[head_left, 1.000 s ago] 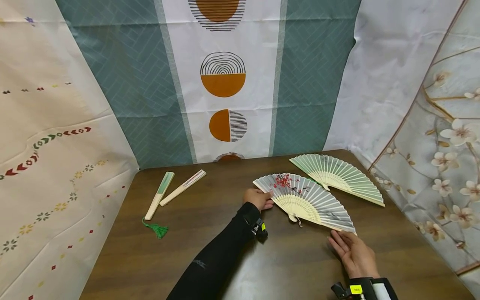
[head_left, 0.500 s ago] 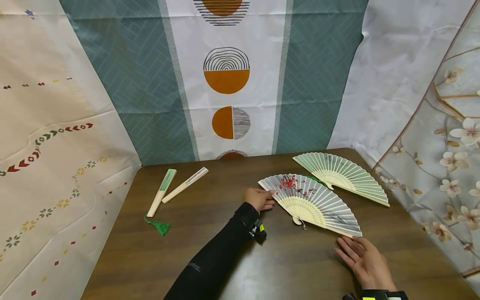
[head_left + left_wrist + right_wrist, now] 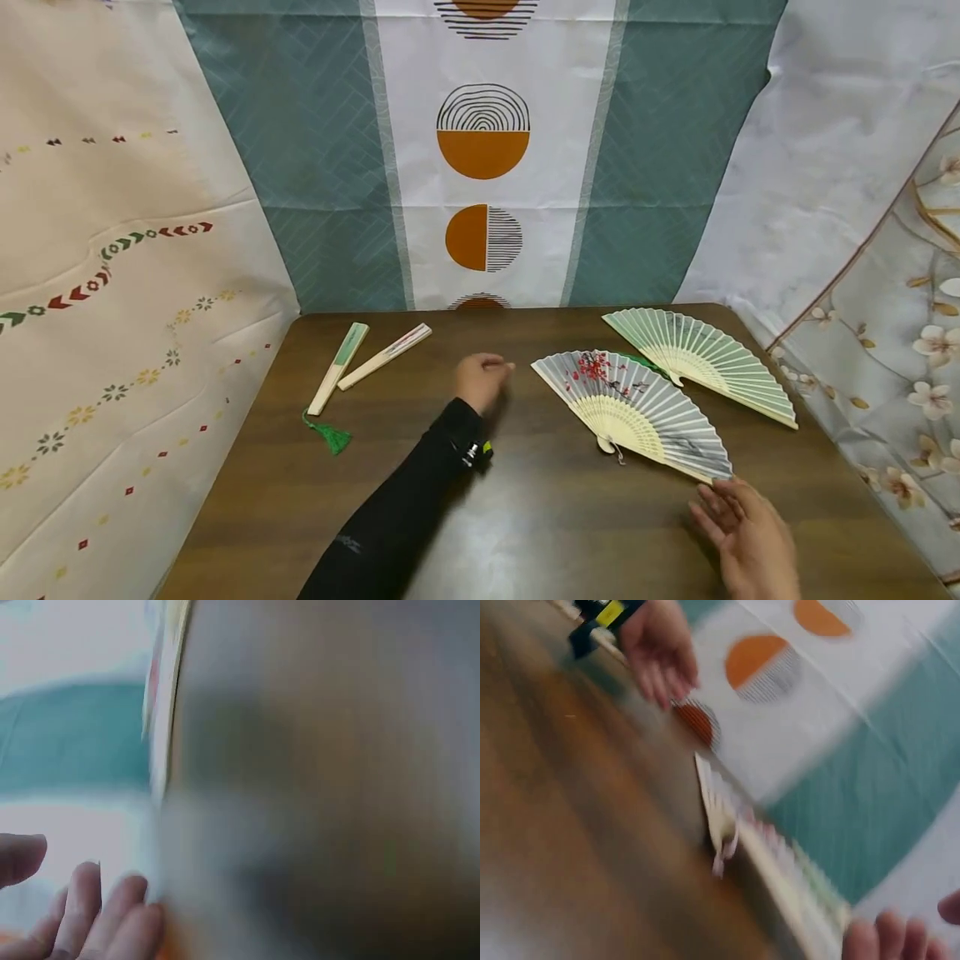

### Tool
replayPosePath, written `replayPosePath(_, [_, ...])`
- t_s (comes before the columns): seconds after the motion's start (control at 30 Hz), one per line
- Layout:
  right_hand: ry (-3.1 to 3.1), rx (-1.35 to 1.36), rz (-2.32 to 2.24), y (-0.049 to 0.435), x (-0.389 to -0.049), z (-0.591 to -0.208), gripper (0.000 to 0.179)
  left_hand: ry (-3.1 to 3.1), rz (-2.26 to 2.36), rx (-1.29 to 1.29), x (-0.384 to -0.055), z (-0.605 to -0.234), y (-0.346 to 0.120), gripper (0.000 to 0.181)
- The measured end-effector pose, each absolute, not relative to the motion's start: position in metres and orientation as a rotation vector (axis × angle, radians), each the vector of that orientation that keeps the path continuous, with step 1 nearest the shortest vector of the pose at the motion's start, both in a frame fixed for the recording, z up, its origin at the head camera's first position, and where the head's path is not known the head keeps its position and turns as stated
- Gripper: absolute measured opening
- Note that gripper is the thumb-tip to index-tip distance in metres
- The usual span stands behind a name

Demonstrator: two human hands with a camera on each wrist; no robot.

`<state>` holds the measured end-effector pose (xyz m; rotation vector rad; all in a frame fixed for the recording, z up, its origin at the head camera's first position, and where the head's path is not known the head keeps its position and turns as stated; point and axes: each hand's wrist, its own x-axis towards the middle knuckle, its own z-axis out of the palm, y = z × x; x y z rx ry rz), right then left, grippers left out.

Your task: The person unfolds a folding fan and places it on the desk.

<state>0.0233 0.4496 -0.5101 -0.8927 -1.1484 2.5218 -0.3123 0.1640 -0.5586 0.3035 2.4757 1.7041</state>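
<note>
A white folding fan [image 3: 622, 412] with red blossoms lies spread out at the right of the table, its pivot towards me. Behind it rests a spread green folding fan [image 3: 701, 358]. My left hand [image 3: 482, 383] is left of the white fan, apart from it, and holds nothing; its thumb and fingers [image 3: 82, 907] stand apart in the left wrist view. At the white fan's right end is my right hand [image 3: 750, 533], fingertips close to the corner, palm turned up and fingers loosely bent. In the right wrist view, the fan's pivot and cord [image 3: 724, 851] show.
Two folded fans lie at the table's back left: one green and cream fan [image 3: 337, 371] with a green tassel [image 3: 330, 435], and one pale fan [image 3: 386, 357]. Patterned cloths [image 3: 480, 167] hang around the brown table [image 3: 510, 533].
My left hand has let go of the white fan's left edge and moved left. The right hand stays by its right corner. The head view has shifted somewhat.
</note>
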Motion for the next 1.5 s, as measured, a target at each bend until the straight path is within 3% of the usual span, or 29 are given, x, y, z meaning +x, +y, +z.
replayPosePath(0.17, [-1.413, -0.579, 2.315, 0.395, -0.050, -0.485, 0.013, 3.124, 1.164, 0.459, -0.409, -0.581, 0.096, 0.040])
replayPosePath(0.27, [-1.657, -0.532, 2.249, 0.353, -0.098, -0.484, 0.008, 3.143, 0.814, 0.445, -0.428, -0.578, 0.058, 0.060])
replayPosePath(0.37, [-1.861, -0.490, 2.241, 0.308, -0.138, -0.499, 0.027, 3.035, 0.583, 0.362, -0.407, -0.562, 0.031, 0.075])
replayPosePath(0.47, [-2.006, -0.427, 2.265, 0.270, -0.165, -0.517, 0.046, 2.975, 0.490, 0.253, -0.371, -0.547, 0.021, 0.079])
replayPosePath(0.63, [-2.147, -0.414, 2.256, 0.242, -0.166, -0.544, 0.055, 3.039, 0.473, 0.236, -0.303, -0.537, 0.025, 0.059])
replayPosePath(0.73, [-2.103, -0.409, 2.290, 0.239, -0.165, -0.552, 0.055, 3.167, 0.474, 0.357, -0.285, -0.545, 0.029, 0.043])
replayPosePath(0.97, [-1.978, -0.415, 2.365, 0.229, -0.192, -0.548, 0.054, 3.282, 0.419, 0.715, -0.294, -0.593, 0.048, 0.043])
replayPosePath(1.17, [-1.982, -0.429, 2.355, 0.224, -0.199, -0.546, 0.058, 3.035, 0.552, 0.660, -0.293, -0.593, 0.060, 0.051])
replayPosePath(1.5, [-1.994, -0.359, 2.387, 0.226, -0.199, -0.545, 0.063, 2.696, 0.831, 0.762, -0.289, -0.567, 0.060, 0.020])
